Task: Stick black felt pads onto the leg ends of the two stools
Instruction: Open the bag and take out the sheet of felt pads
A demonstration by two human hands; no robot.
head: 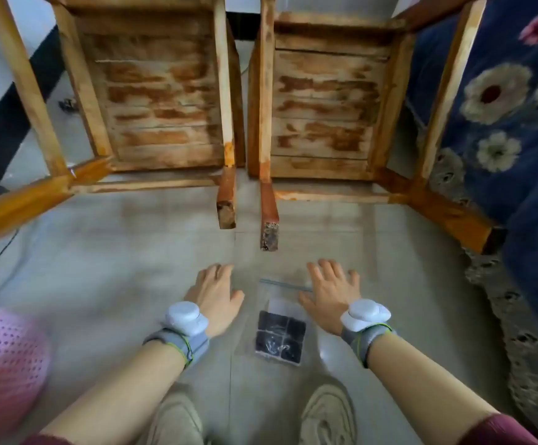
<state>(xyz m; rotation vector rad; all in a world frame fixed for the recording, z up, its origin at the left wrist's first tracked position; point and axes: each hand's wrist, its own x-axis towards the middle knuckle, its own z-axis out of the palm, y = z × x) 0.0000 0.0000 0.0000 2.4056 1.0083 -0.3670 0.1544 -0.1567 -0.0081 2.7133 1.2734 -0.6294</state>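
- Grey tiled floor (100, 268) is seen from above, with a blue flowered fabric (502, 101) along the right edge and a pink knitted item (4, 348) at the lower left.
- Two wooden stools are laid on their sides, side by side, undersides facing the viewer: the left stool (152, 101) and the right stool (322, 110). Their legs point toward the person, and the two inner leg ends (269, 236) look bare and rough.
- Both forearms are stretched forward, a grey band with a white device on each wrist.
- The left hand (213, 297) and right hand (331, 290) are held flat, fingers spread, gripping nothing, on either side of a clear bag.
- The clear bag (277, 319) lies on the floor between the hands; the right hand seems to rest on its edge.
- A sheet of black felt pads (280, 338) is inside it, cut into squares.
- Judged as the start: the bag should be opened first, one pad peeled cleanly, then pressed squarely onto a dust-free leg end.
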